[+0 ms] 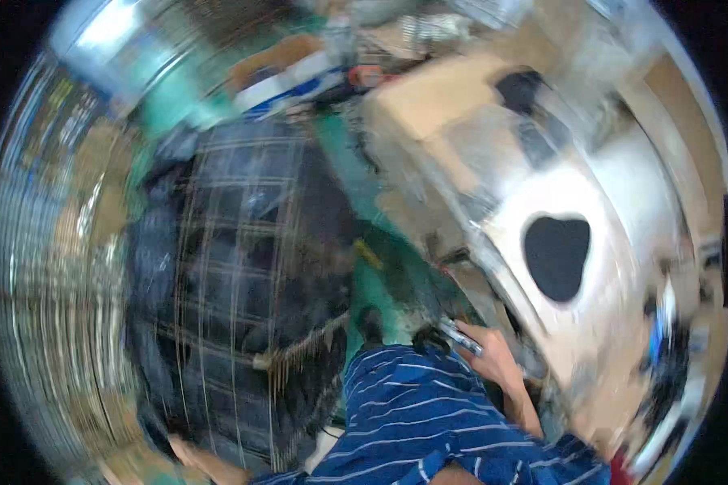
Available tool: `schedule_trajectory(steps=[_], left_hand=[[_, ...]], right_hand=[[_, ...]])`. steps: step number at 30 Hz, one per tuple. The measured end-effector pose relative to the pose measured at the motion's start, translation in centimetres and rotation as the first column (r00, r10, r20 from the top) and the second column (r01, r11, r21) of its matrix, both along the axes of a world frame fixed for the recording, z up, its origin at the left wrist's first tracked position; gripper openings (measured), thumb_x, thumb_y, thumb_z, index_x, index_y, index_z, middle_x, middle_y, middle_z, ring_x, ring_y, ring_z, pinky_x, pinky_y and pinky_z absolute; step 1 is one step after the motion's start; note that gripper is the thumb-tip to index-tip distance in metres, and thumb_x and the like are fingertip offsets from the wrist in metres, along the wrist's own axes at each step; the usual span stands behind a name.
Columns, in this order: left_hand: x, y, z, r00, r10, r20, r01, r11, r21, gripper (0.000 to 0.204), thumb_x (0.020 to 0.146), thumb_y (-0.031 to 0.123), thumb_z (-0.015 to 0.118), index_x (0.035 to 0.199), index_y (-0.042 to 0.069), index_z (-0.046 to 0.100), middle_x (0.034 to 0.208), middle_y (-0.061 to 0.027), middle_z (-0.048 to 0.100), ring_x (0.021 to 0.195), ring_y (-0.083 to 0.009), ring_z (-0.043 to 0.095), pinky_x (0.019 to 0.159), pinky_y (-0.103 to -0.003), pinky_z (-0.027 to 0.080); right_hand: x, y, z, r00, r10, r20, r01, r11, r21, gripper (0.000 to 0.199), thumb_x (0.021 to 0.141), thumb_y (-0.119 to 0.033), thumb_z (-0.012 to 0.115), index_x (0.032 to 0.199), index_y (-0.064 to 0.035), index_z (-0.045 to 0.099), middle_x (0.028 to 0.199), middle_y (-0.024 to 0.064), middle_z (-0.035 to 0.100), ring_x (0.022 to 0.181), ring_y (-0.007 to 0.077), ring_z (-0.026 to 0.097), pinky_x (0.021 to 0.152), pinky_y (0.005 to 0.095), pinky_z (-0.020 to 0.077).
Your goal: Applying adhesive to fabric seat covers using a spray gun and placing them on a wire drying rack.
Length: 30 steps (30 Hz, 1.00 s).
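My right hand (491, 356) is closed around a short silver-grey metal tool (466, 338); blur hides its exact kind. It hangs low in front of my body, beside the edge of the work table. At the lower left, my left hand (188, 453) is by the near corner of a large dark bulk (247, 267) crossed by a pale grid of lines. Its fingers are smeared by motion, and I cannot tell whether they grip it. On the table to the right, a black rounded, heart-like piece (558, 257) lies on a white surface (615, 279).
A cardboard box (433, 93) and clear plastic wrap (489, 145) lie on the table's far end. Between table and dark bulk runs a green floor (380, 311) with a yellow mark (369, 254). A blue-and-white box (287, 85) stands farther back. Blurred shelving (44, 323) lines the left.
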<state>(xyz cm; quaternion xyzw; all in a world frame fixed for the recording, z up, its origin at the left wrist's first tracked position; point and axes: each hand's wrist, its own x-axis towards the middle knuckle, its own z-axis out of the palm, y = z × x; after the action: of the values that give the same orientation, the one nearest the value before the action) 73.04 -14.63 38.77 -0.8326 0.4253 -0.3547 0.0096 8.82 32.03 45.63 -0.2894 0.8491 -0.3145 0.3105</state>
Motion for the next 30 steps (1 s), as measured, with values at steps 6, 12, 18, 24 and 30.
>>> schedule_trajectory(steps=[6,12,18,24,30], left_hand=[[-18.5,-2.6,3.1,0.838,-0.527,0.140,0.538,0.759,-0.366,0.034,0.099,0.029,0.053,0.119,0.005,0.068,0.120,-0.0224,0.067,0.108,-0.0360,0.065,0.091,-0.046,0.052],[-30.4,-4.3,5.2,0.521,-0.828,0.209,0.796,0.382,-0.470,0.043,0.106,0.032,0.049,0.133,0.001,0.060,0.134,-0.0234,0.060,0.121,-0.0384,0.059,0.101,-0.049,0.048],[-53.1,0.0,2.6,-0.152,-0.979,-0.137,0.937,-0.098,-0.336,0.049,0.110,0.037,0.047,0.143,0.001,0.054,0.145,-0.0243,0.054,0.133,-0.0414,0.051,0.109,-0.052,0.044],[-65.9,15.6,-6.1,-0.507,-0.517,-0.690,0.829,-0.511,-0.227,0.033,0.103,0.017,0.056,0.126,-0.004,0.066,0.131,-0.0202,0.065,0.122,-0.0372,0.060,0.107,-0.046,0.046],[-67.9,17.2,-20.4,-0.148,-0.189,-0.971,0.843,-0.537,-0.024,0.043,0.105,0.035,0.056,0.126,0.000,0.070,0.119,-0.0186,0.073,0.108,-0.0330,0.070,0.095,-0.045,0.053]], right_hand=[[-1.2,4.2,-2.7,0.959,-0.284,0.024,0.285,0.958,-0.037,0.053,0.083,-0.008,0.077,0.133,0.0014,0.064,0.118,0.0272,0.070,0.104,0.0439,0.069,0.090,0.0458,0.0542],[1.6,11.3,-2.7,0.761,-0.648,-0.005,0.644,0.757,-0.107,0.052,0.084,-0.009,0.075,0.134,0.0009,0.064,0.124,0.0261,0.069,0.108,0.0413,0.070,0.095,0.0439,0.0550],[1.3,19.0,-0.1,0.470,-0.877,-0.096,0.849,0.479,-0.224,0.053,0.081,0.000,0.077,0.132,0.0061,0.064,0.118,0.0261,0.071,0.106,0.0348,0.072,0.092,0.0380,0.0554],[0.1,23.2,1.2,0.220,-0.953,-0.208,0.887,0.285,-0.363,0.057,0.078,0.007,0.077,0.133,0.0045,0.064,0.115,0.0241,0.072,0.103,0.0286,0.073,0.089,0.0343,0.0549],[1.4,21.4,1.1,0.427,-0.887,-0.177,0.876,0.454,-0.161,0.058,0.074,0.004,0.077,0.131,0.0032,0.066,0.116,0.0260,0.072,0.109,0.0403,0.071,0.093,0.0404,0.0550]])
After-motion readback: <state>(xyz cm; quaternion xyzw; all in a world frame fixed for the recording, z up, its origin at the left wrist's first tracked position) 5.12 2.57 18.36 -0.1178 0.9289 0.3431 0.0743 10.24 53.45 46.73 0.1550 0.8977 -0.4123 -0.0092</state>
